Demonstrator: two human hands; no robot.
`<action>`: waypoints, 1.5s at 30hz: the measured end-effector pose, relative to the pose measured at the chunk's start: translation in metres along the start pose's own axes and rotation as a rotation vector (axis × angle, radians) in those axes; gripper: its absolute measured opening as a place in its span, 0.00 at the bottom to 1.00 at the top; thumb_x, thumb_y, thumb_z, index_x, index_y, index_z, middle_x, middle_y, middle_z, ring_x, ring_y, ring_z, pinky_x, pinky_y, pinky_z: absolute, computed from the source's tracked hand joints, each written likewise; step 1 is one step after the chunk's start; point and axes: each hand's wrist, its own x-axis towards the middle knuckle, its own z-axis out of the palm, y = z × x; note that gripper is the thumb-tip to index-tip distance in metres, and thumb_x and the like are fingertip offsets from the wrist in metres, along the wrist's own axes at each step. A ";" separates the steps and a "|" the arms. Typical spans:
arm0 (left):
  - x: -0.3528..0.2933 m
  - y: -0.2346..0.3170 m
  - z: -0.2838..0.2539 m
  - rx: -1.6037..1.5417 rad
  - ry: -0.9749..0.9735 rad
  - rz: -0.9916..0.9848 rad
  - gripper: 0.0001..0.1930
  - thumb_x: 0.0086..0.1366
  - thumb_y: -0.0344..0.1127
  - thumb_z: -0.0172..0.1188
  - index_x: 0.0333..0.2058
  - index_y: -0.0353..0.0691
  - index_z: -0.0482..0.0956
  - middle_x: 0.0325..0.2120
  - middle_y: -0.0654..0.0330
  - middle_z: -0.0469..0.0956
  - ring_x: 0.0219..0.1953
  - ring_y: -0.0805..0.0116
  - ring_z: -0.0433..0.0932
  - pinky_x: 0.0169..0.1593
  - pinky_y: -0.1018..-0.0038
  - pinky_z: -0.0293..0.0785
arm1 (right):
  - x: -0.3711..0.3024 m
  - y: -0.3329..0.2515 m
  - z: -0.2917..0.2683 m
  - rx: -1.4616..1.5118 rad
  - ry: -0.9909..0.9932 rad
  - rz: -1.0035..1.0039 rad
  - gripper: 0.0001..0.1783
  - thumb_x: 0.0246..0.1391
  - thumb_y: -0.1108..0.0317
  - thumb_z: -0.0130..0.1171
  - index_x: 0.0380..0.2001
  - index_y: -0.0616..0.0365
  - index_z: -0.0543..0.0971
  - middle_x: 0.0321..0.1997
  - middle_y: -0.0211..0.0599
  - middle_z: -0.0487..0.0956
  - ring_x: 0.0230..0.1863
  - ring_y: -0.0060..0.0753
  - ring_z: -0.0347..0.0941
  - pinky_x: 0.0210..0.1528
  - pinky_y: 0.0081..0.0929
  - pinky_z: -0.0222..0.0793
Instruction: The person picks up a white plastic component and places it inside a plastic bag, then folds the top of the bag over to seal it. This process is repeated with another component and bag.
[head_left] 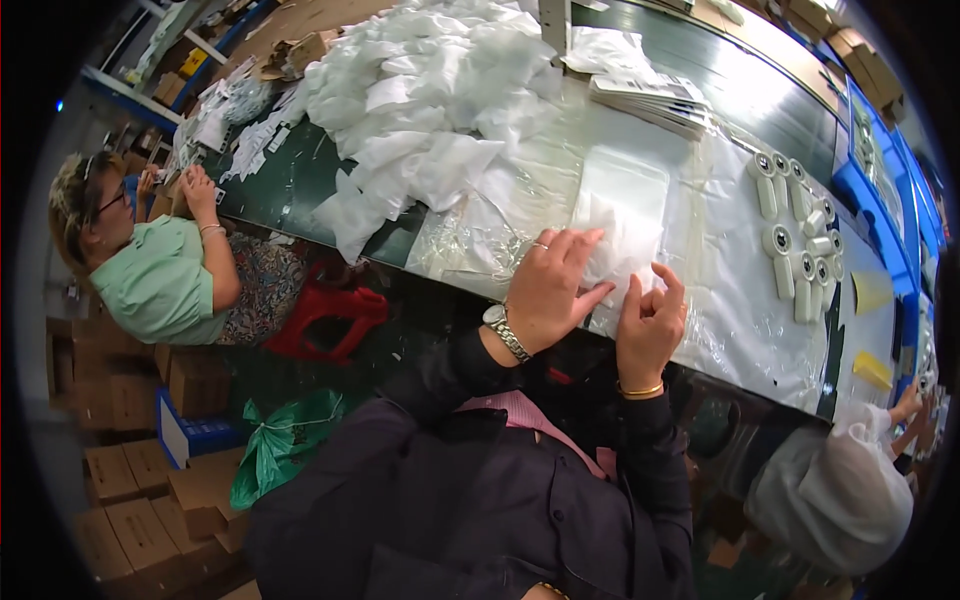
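Note:
In front of me, a thin white translucent pouch (618, 243) lies at the near end of a shallow white tray (622, 180). My left hand (550, 285), wearing a ring and a watch, reaches over the pouch's left side and grips it between fingers and thumb. On the pouch's near right edge, my right hand (650, 325) has its fingers curled and its thumb against the material. The pouch's contents cannot be made out. A big heap of similar white pouches (430, 110) spreads to the far left of my hands.
A stack of printed sheets (652, 98) lies beyond the tray. Several white round-headed devices (782, 240) stand to the right, before blue bins (880, 180). A co-worker (160, 260) sits at left by a red stool (330, 310). Cardboard boxes (140, 530) and a green bag (285, 440) are below.

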 end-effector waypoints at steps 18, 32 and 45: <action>-0.027 -0.210 -0.171 0.472 0.758 -0.419 0.24 0.67 0.42 0.75 0.56 0.37 0.82 0.50 0.45 0.84 0.52 0.43 0.82 0.58 0.54 0.78 | 0.000 0.010 0.003 -0.034 0.040 -0.058 0.07 0.66 0.74 0.69 0.45 0.59 0.85 0.17 0.25 0.64 0.24 0.25 0.60 0.37 0.31 0.64; -0.022 -0.287 -0.184 0.542 0.492 -0.544 0.27 0.67 0.56 0.71 0.59 0.48 0.84 0.54 0.43 0.83 0.57 0.38 0.79 0.61 0.48 0.73 | -0.002 0.012 0.004 -0.039 0.030 -0.092 0.05 0.65 0.74 0.68 0.43 0.58 0.85 0.17 0.26 0.65 0.26 0.30 0.64 0.40 0.34 0.66; 0.009 -0.217 -0.148 0.858 0.024 -0.436 0.58 0.58 0.83 0.63 0.82 0.75 0.49 0.80 0.48 0.52 0.77 0.18 0.50 0.62 0.13 0.59 | -0.001 0.006 0.001 -0.052 0.026 -0.098 0.05 0.62 0.76 0.69 0.41 0.58 0.86 0.19 0.28 0.65 0.27 0.33 0.66 0.40 0.36 0.67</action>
